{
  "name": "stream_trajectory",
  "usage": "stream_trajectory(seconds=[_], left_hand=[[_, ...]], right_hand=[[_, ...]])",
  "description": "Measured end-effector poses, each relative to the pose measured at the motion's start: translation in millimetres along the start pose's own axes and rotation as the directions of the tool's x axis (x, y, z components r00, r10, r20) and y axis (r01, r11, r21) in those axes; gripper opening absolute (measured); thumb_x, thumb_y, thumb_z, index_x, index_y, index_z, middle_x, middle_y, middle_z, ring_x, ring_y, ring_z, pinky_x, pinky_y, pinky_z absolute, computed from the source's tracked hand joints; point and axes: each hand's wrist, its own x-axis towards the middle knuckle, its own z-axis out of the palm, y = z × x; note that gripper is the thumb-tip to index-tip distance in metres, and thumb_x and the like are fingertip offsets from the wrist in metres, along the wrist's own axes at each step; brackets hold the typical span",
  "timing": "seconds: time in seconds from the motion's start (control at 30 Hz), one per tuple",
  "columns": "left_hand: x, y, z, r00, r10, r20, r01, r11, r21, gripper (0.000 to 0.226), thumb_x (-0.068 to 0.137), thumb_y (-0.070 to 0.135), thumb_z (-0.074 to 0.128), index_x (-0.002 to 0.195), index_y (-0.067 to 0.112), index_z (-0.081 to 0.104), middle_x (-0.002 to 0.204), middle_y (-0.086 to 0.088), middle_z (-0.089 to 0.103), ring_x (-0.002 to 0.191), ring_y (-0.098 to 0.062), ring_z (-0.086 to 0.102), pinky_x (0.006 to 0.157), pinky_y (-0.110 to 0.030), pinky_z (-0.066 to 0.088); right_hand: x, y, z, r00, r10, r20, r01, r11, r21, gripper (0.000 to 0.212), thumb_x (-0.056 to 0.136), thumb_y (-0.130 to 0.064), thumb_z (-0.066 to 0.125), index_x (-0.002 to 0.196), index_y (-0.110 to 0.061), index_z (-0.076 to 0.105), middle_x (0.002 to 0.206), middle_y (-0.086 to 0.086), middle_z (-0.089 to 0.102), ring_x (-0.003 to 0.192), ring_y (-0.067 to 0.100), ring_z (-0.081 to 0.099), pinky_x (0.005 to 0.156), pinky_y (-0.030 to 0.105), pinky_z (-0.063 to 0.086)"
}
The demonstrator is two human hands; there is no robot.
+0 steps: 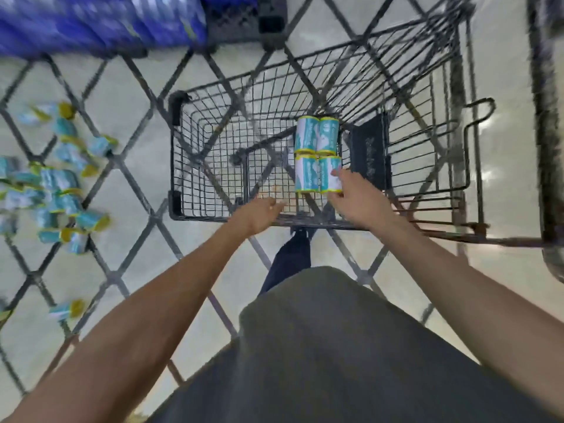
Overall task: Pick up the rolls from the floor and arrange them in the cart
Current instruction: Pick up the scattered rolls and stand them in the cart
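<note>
Head view, sole entry: your wire cart point(183, 148) stood on the tiled floor point(128, 96) in front of you, and four rolls point(317, 154) lay in its basket in a two-by-two block, touching one another, just beside the dark folded flap point(369, 154) at the right. The rest of the rolls, a loose heap point(58, 184), lay scattered on the floor well to the left of the cart, with one stray roll point(65, 309) nearer you; all were blurred. Risk, as a judgement: the block sat unbraced on open mesh, so a sideways nudge from your right hand as it let go could have rolled the near pair out of line, and the blur suggests your head was moving, which could have spoiled your aim. Your right hand point(351, 193) reached over the near rim, fingers curled around the nearest right-hand roll point(331, 175), gripping its lower end. Your left hand point(262, 209) hovered over the near rim with fingers relaxed and loosely spread, holding nothing. Both forearms were extended forward and down, bare, either side of your grey garment point(335, 346).
</note>
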Motion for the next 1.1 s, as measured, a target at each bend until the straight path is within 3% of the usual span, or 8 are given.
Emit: stream_trajectory(seconds=[0.1, 0.17, 0.23, 0.33, 0.5, 0.63, 0.9, 1.1], left_hand=[[-26.7, -28.4, 31.6, 0.998, 0.008, -0.068, 0.005, 0.981, 0.194, 0.086, 0.092, 0.078, 0.011, 0.129, 0.018, 0.06, 0.133, -0.013, 0.06, 0.123, -0.034, 0.056, 0.107, -0.053, 0.041], [-38.9, -40.1, 45.0, 0.983, 0.057, -0.173, -0.008, 0.962, 0.271, 0.078, 0.094, 0.075, 0.013, 0.128, 0.02, 0.056, 0.126, -0.014, 0.063, 0.118, -0.034, 0.058, 0.106, -0.055, 0.039], [-49.1, -46.3, 55.0, 0.966, 0.1, -0.24, -0.025, 0.954, 0.299, 0.063, 0.1, 0.066, 0.02, 0.132, 0.023, 0.051, 0.127, -0.013, 0.061, 0.12, -0.034, 0.056, 0.103, -0.055, 0.039], [-52.9, -58.8, 59.0, 0.954, 0.096, -0.285, -0.006, 0.953, 0.303, 0.057, 0.099, 0.066, 0.02, 0.14, 0.034, 0.044, 0.138, -0.006, 0.057, 0.129, -0.033, 0.05, 0.107, -0.062, 0.034], [-45.0, -87.5, 47.0, 0.955, -0.01, -0.297, 0.078, 0.973, 0.217, 0.061, 0.098, 0.072, 0.023, 0.13, 0.031, 0.055, 0.134, -0.013, 0.06, 0.135, -0.039, 0.042, 0.113, -0.068, 0.024], [-35.5, -111.2, 39.9, 0.945, 0.014, -0.328, 0.05, 0.982, 0.184, 0.056, 0.095, 0.076, 0.023, 0.098, 0.032, 0.058, 0.096, -0.005, 0.066, 0.12, -0.031, 0.056, 0.113, -0.067, 0.024], [-35.1, -140.5, 39.5, 0.922, 0.041, -0.385, 0.024, 0.987, 0.162, 0.062, 0.093, 0.077, 0.03, 0.118, 0.033, 0.066, 0.103, -0.005, 0.071, 0.113, -0.029, 0.061, 0.115, -0.066, 0.02], [-50.4, -179.7, 39.3, 0.919, 0.05, -0.391, 0.002, 0.992, 0.13, 0.055, 0.092, 0.078, 0.032, 0.102, 0.037, 0.067, 0.09, -0.001, 0.071, 0.103, -0.028, 0.064, 0.114, -0.066, 0.017]], right_hand=[[-43.0, -0.7, 21.5, 0.997, -0.052, -0.049, 0.034, 0.951, -0.309, 0.055, 0.098, -0.054, 0.046, 0.142, -0.02, 0.046, 0.126, 0.018, 0.061, 0.109, 0.04, 0.063, 0.089, 0.049, 0.054], [-66.4, 4.8, 37.9, 0.998, -0.022, -0.055, -0.004, 0.908, -0.419, 0.057, 0.097, -0.061, 0.039, 0.139, -0.023, 0.047, 0.128, 0.016, 0.062, 0.114, 0.038, 0.063, 0.096, 0.051, 0.05], [-90.4, 14.0, 50.7, 0.998, 0.059, -0.022, -0.062, 0.884, -0.463, 0.064, 0.097, -0.069, 0.032, 0.145, -0.029, 0.043, 0.142, 0.012, 0.056, 0.129, 0.036, 0.055, 0.11, 0.059, 0.036], [-111.8, 32.6, 61.4, 0.995, 0.092, -0.026, -0.092, 0.849, -0.52, 0.068, 0.097, -0.072, 0.026, 0.155, -0.037, 0.03, 0.157, 0.006, 0.043, 0.144, 0.034, 0.04, 0.116, 0.069, 0.019], [-107.3, 43.2, 55.9, 0.976, 0.215, -0.036, -0.204, 0.843, -0.498, 0.067, 0.097, -0.074, 0.019, 0.157, -0.044, 0.02, 0.165, 0.004, 0.031, 0.151, 0.037, 0.026, 0.119, 0.07, 0.006], [-98.6, 40.6, 71.0, 0.965, 0.24, -0.104, -0.26, 0.844, -0.468, 0.066, 0.098, -0.074, 0.01, 0.153, -0.044, 0.029, 0.161, 0.006, 0.037, 0.148, 0.044, 0.027, 0.115, 0.075, 0.0], [-99.9, 11.7, 110.5, 0.937, 0.234, -0.26, -0.333, 0.823, -0.46, 0.05, 0.105, -0.06, 0.013, 0.135, -0.04, 0.048, 0.141, 0.008, 0.056, 0.135, 0.048, 0.041, 0.107, 0.085, 0.004], [-109.4, -24.1, 134.7, 0.927, 0.251, -0.277, -0.352, 0.836, -0.421, 0.045, 0.106, -0.059, 0.017, 0.127, -0.041, 0.052, 0.139, 0.005, 0.056, 0.136, 0.046, 0.039, 0.106, 0.086, 0.0]])
